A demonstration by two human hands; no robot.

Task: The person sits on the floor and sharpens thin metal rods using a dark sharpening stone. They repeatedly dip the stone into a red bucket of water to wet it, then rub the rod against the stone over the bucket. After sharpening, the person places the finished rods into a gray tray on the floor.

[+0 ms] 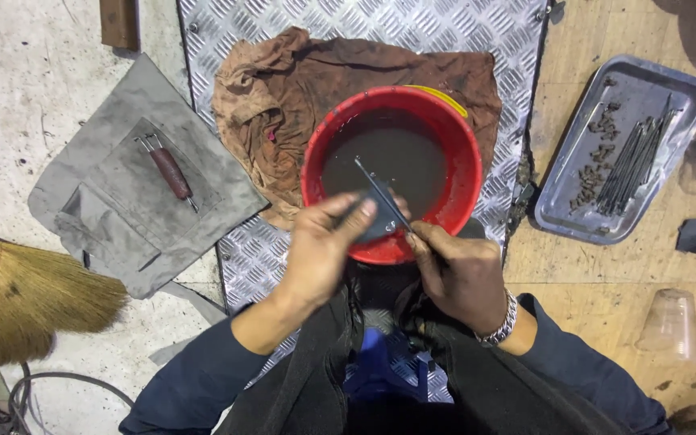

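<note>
A red bowl (459, 189) of dark murky liquid sits on a brown rag (275, 105) in front of me. Over its near rim my left hand (320, 246) pinches a small grey abrasive pad (374, 224) around a thin dark metal rod (376, 185). My right hand (461, 270), with a metal bracelet on the wrist, grips the rod's near end. The rod slants up and to the left over the liquid.
A metal tray (565, 197) at the right holds several thin rods (634, 157) and small dark parts. A grey cloth (106, 209) at the left carries a red-handled tool (169, 171). A straw broom (26, 298) lies far left, and a clear plastic cup (670, 322) lies lower right.
</note>
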